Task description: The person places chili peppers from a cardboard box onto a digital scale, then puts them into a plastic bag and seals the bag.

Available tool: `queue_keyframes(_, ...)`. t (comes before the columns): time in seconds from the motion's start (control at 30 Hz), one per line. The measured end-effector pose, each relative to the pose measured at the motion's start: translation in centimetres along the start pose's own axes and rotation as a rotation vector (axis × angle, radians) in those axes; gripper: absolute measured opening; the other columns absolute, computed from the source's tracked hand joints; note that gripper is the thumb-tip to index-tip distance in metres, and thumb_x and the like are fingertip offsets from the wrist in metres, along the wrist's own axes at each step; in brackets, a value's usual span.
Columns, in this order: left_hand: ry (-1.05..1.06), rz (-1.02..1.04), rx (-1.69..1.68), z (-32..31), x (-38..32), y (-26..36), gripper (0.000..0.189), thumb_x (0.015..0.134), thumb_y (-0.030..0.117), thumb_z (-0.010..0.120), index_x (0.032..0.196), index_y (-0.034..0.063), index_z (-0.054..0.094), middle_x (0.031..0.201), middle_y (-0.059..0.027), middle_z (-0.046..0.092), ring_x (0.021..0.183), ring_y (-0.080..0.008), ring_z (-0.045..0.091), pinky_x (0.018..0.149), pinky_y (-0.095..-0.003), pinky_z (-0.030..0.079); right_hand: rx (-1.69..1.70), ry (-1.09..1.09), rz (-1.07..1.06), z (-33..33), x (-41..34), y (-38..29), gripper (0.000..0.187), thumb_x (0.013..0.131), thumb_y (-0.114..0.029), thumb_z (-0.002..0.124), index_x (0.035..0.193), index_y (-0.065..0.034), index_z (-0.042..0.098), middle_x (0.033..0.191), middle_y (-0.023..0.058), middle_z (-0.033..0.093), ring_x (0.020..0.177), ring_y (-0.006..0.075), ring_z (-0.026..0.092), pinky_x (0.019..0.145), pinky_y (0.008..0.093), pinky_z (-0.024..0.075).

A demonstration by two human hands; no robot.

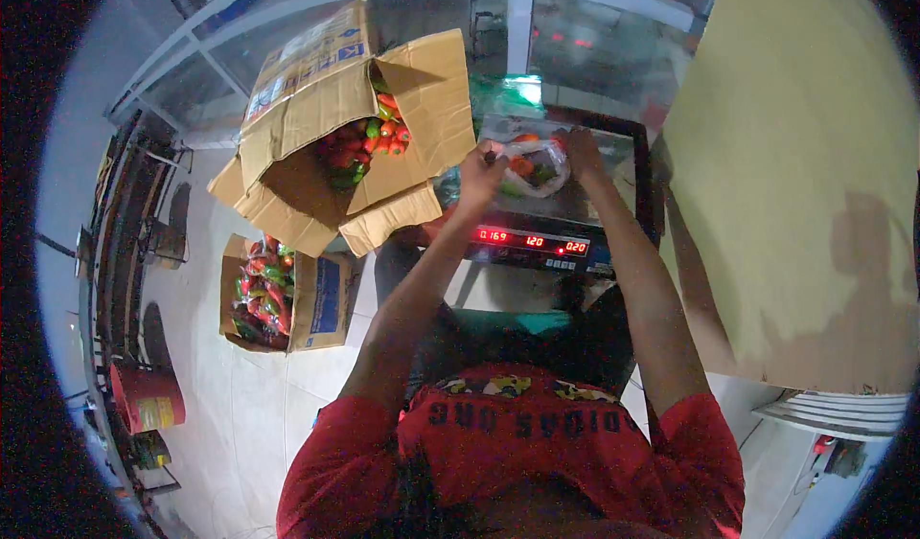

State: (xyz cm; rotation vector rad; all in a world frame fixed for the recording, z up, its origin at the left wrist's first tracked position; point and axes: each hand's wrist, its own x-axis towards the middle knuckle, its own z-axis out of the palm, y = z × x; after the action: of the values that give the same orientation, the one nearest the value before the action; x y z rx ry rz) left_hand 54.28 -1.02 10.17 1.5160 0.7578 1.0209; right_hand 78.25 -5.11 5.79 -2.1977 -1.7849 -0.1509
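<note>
A clear plastic bag (pixel 552 184) with several red and green peppers (pixel 522 166) in it rests over the steel platform of a digital weighing scale (pixel 532 242). My left hand (pixel 483 169) grips the bag's rim on its left side. On the far right side of the mouth, my right hand (pixel 579 152) pinches the rim, its fingertips partly in shadow. Between the two hands the mouth is spread into a round opening. Red digits glow on the scale's front display. To the left, a large cardboard box (pixel 309 129) lies tipped, its open flaps facing me and loose peppers (pixel 387 131) inside.
A smaller cardboard box (pixel 323 302) filled with bagged peppers (pixel 267 287) stands on the tiled floor (pixel 262 388). A tall yellowish board (pixel 798 180) rises close on the right. A red bucket (pixel 147 399) is at far left. Glass panels with a pale frame (pixel 519 29) border the back.
</note>
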Motion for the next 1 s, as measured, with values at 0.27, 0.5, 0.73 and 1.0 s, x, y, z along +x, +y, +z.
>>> queue_keyframes(0.27, -0.025, -0.011, -0.001, 0.7, -0.4, 0.8, 0.006, 0.075, 0.006, 0.061, 0.08, 0.0027, 0.06, 0.067, 0.0012, 0.056, 0.061, -0.0064, 0.047, 0.057, -0.0236, 0.038, 0.249, 0.419, -0.284, -0.1, 4.0, -0.2, 0.032, 0.07, -0.019, 0.068, 0.099, -0.0066, 0.059, 0.092, 0.0138, 0.058, 0.093, 0.0309, 0.053, 0.075, 0.0412, 0.0438)
queue_keyframes(0.5, -0.069, -0.007, 0.052, -0.9, -0.8, 0.1, 0.005, 0.083, 0.005, 0.057, 0.087, 0.008, 0.056, 0.071, 0.0037, 0.052, 0.061, -0.0051, 0.045, 0.055, -0.0208, 0.036, 0.431, -0.131, -0.431, -2.8, 4.6, -5.0, 0.038, 0.063, -0.029, 0.075, 0.089, -0.0042, 0.062, 0.084, 0.015, 0.06, 0.082, 0.0321, 0.057, 0.072, 0.0396, 0.0451)
queue_keyframes(0.73, -0.041, 0.061, 0.073, 0.3, -0.3, 2.1, 0.003, 0.082, 0.006, 0.058, 0.083, 0.0069, 0.056, 0.07, 0.0025, 0.053, 0.063, -0.0065, 0.048, 0.057, -0.0228, 0.038, 0.4, -0.037, -0.246, -3.2, 3.5, -1.3, 0.042, 0.066, -0.03, 0.073, 0.098, -0.0051, 0.062, 0.091, 0.0158, 0.063, 0.083, 0.0297, 0.061, 0.074, 0.0385, 0.0472)
queue_keyframes(1.0, 0.013, 0.018, 0.041, -0.2, -0.2, 2.8, 0.007, 0.08, 0.008, 0.059, 0.085, 0.0026, 0.059, 0.073, -0.001, 0.058, 0.066, -0.0088, 0.052, 0.062, -0.0243, 0.04, 0.642, 0.391, 0.048, -12.0, -3.0, -7.8, 0.038, 0.071, -0.029, 0.069, 0.106, -0.0139, 0.062, 0.108, 0.0105, 0.061, 0.093, 0.0274, 0.06, 0.085, 0.0369, 0.046)
